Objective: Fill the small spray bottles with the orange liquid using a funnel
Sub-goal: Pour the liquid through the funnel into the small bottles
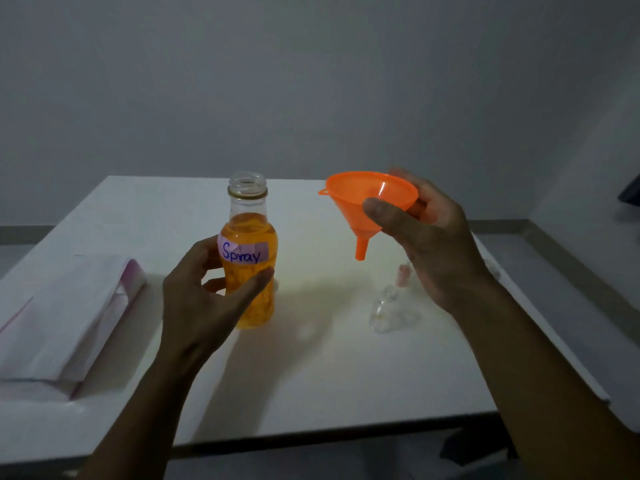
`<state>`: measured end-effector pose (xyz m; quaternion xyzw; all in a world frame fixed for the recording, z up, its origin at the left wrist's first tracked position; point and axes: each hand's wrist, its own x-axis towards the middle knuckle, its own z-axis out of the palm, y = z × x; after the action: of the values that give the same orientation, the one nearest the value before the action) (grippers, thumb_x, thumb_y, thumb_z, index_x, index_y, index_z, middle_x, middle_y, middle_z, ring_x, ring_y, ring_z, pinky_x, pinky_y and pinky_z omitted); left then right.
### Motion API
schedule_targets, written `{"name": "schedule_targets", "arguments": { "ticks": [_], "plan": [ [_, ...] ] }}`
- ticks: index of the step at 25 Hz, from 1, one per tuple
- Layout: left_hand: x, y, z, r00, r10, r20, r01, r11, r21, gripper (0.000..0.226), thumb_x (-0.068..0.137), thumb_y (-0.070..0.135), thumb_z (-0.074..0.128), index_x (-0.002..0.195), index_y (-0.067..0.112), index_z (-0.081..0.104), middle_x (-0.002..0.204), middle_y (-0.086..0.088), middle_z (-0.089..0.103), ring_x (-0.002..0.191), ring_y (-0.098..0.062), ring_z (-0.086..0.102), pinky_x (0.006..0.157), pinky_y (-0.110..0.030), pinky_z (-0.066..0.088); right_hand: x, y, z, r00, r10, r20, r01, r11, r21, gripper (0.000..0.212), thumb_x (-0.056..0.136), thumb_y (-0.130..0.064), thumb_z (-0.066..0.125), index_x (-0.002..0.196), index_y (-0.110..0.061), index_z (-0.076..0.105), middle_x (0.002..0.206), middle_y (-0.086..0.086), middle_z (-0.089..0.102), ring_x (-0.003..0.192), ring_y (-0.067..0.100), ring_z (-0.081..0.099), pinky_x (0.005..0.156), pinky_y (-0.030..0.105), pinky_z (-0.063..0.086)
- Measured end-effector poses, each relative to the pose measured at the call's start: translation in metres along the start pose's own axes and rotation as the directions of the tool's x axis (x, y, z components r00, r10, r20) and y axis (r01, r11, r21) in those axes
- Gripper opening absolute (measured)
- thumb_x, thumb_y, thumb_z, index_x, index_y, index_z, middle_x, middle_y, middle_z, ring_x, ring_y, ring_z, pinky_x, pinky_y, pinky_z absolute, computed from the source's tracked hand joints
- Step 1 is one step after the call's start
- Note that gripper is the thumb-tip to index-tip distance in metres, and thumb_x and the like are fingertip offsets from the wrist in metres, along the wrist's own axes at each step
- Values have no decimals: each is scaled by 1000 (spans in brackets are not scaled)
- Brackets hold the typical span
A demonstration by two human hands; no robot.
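Holding the funnel (367, 195) aloft in your right hand (436, 244), which pinches its cone, you have the spout tilted, over no neck; your left hand (197, 306) curls loosely round the open bottle (252, 233) standing on the table (346, 375); the small bottles (388, 311) (clear, blurred, seemingly lying down) sit under your right wrist. Pour before one stands upright with the funnel seated and liquid will likely spill; that loose grip could also tip the bottle.

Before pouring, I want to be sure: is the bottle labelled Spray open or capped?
Open. The bottle has no cap; its bare threaded neck shows. The left hand holds it upright.
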<state>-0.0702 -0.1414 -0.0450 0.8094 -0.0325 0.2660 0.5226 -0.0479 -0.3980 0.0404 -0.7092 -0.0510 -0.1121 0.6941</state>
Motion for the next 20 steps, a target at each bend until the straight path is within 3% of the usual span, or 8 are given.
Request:
{"name": "schedule_targets", "arguments": {
  "ticks": [4,9,16,20],
  "plan": [
    [-14,12,16,995,26,92,-24,999,-27,64,64,50,77,120,27,56,103,19,62,93,9,61,67,-4,48,-21,12,-44,999,39,-18,-39,999,-19,95,55,-52,89,140,-27,53,131,-3,62,119,21,62,96,42,56],
    [-21,17,31,994,44,105,-37,997,-68,64,59,49,80,114,23,59,101,14,67,88,2,65,71,-10,52,-35,31,-55,998,62,-13,-62,998,29,87,62,-41,88,140,-29,52,130,-8,61,119,17,62,83,30,58],
    [-25,16,43,988,88,129,-79,994,-71,68,57,54,78,113,21,58,103,10,66,91,-4,64,73,-12,53,-37,40,-58,999,43,-17,-43,999,-1,93,55,-53,85,140,-36,50,133,-14,57,120,14,60,95,36,56],
    [-26,14,45,987,89,135,-83,995,-53,66,58,47,82,114,19,58,105,6,67,94,-8,64,73,-11,52,-37,41,-59,999,15,-43,-15,1000,-6,95,56,-53,85,142,-35,49,135,-14,56,119,11,60,89,31,57]
  ]
}}
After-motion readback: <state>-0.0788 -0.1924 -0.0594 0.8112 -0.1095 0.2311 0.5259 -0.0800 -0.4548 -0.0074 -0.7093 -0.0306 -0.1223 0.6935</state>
